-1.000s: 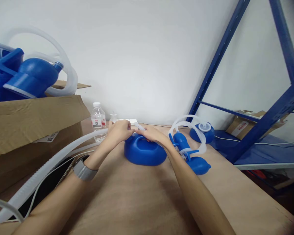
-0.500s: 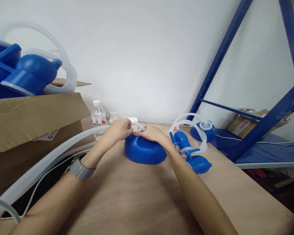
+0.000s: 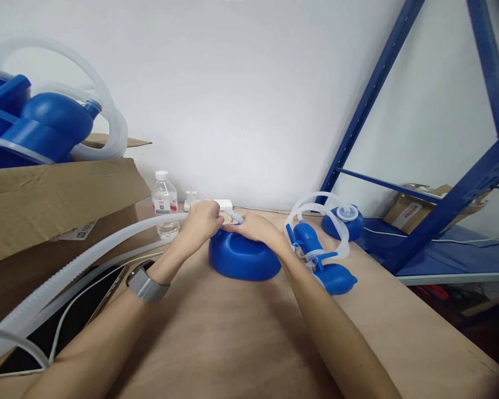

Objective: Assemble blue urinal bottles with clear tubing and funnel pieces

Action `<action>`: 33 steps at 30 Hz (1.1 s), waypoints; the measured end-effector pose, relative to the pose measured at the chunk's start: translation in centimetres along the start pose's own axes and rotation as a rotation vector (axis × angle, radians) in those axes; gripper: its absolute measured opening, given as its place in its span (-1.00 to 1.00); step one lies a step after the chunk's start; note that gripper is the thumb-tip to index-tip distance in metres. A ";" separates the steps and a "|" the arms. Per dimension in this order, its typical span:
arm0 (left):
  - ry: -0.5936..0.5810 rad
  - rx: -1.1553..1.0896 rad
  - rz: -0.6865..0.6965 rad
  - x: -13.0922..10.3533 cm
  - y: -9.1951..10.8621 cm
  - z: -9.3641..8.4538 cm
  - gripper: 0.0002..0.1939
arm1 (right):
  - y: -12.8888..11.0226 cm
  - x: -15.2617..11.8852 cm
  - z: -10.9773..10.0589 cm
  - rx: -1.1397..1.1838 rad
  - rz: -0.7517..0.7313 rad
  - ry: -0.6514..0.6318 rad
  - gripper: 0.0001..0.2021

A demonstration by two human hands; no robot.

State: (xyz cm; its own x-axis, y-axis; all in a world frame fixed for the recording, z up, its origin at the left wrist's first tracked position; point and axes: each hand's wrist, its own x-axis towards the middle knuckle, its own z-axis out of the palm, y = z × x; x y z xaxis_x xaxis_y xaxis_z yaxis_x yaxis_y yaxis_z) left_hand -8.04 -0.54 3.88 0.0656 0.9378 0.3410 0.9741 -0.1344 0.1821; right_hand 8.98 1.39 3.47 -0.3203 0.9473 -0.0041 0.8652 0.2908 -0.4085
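Observation:
A blue plastic container (image 3: 243, 259) stands on the wooden table (image 3: 233, 343) in front of me. At its upper left edge, my left hand (image 3: 205, 220) is closed with bent fingers, and what they pinch is too small to make out. My right hand (image 3: 253, 226) rests over the container's top, its thumb and fingers around a short translucent white tube piece (image 3: 235, 216). A long translucent hose (image 3: 103, 248) runs from behind my left hand down to the lower left. The far side of the container is hidden by both hands.
At the left are a cardboard box (image 3: 62, 194) with blue bottles and coiled tube, a water bottle (image 3: 165, 202), and a dark tablet (image 3: 66, 327) under a cable. To the right lie blue bottles (image 3: 335, 278) with looped tubing, beside a blue shelf (image 3: 432, 255).
The whole view has shifted slightly, with things a little further left. My left wrist has turned a little, while both hands stay at the container's top.

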 end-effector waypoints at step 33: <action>-0.158 -0.181 0.045 -0.5 -0.5 -2.6 -0.83 | 1.2 -0.4 -0.2 0.152 -0.083 -0.038 -0.43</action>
State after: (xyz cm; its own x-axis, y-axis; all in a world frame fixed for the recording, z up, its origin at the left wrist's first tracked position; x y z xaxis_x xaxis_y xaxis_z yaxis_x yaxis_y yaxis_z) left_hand -9.10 -1.81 5.98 0.1547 0.9661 0.2064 0.9156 -0.2187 0.3373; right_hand 10.19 1.42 3.16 -0.4055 0.9141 0.0020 0.7674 0.3416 -0.5426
